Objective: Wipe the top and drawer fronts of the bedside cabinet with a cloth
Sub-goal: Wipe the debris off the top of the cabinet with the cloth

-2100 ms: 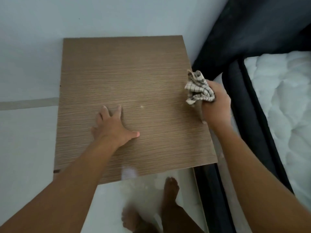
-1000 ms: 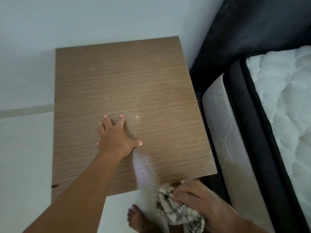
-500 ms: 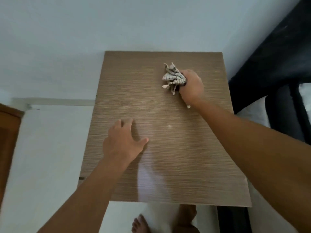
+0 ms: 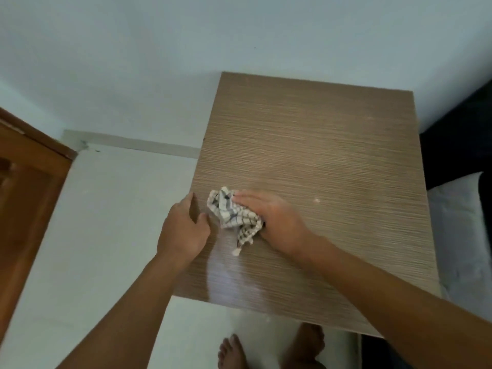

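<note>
The bedside cabinet's brown wood-grain top [image 4: 332,145] fills the middle and right of the head view. A crumpled white checked cloth [image 4: 231,214] lies on its left part, pressed flat under my right hand [image 4: 271,219]. My left hand [image 4: 183,230] grips the cabinet's left edge, fingers curled over the side and thumb on top, close beside the cloth. The drawer fronts are hidden below the top.
A pale wall runs behind the cabinet. A brown wooden door [image 4: 26,187] stands at the left. A dark bed frame [image 4: 458,145] with a white mattress [image 4: 463,235] sits at the right. My bare feet [image 4: 271,347] stand on the white floor below the front edge.
My right hand has swept the cloth from the far right of the top down to the near left. My left hand has slid from the top's middle to its left edge.
</note>
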`<state>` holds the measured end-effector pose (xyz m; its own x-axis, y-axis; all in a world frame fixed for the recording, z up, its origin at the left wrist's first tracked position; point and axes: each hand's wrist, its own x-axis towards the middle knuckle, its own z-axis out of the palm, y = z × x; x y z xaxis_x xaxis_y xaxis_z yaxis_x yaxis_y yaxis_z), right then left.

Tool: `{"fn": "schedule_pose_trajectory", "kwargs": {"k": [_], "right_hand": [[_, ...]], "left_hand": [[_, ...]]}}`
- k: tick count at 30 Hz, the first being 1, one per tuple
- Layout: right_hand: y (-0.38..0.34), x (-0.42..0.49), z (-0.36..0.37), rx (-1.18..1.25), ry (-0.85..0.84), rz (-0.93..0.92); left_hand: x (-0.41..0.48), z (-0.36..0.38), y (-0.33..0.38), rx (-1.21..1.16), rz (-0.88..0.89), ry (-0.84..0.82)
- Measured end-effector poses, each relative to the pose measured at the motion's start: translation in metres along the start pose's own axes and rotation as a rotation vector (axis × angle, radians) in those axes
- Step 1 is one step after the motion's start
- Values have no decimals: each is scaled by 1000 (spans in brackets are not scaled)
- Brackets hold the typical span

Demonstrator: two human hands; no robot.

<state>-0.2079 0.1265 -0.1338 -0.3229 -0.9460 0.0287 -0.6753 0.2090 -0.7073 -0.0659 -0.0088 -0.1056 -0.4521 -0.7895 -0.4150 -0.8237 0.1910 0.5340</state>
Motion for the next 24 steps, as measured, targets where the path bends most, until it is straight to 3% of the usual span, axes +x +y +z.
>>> {"fn": "schedule_pose_trajectory", "kwargs": {"k": [5, 10, 12, 14, 19, 22, 24], "right_hand": [[-57, -64, 63, 80, -96, -201], [-91, -94, 87, 118, -208, -325], [-96, -85, 76, 187, -174, -263], [-94, -59, 56, 183, -30, -161], [-57, 38, 18, -32, 316, 152], [-31, 62, 23, -173, 362, 320], [-34, 59, 36, -225, 361, 301]], "left_hand": [[2, -17, -26, -132, -116, 3], [3, -26, -53, -398, -289, -128], [3, -29, -59, -493, -331, -165], [3, -31, -62, -551, -361, -206], [-2, -40, -68, -655, -417, -279], [-3, -46, -70, -693, -412, -312], [-4, -49, -70, -725, -414, -331]]}}
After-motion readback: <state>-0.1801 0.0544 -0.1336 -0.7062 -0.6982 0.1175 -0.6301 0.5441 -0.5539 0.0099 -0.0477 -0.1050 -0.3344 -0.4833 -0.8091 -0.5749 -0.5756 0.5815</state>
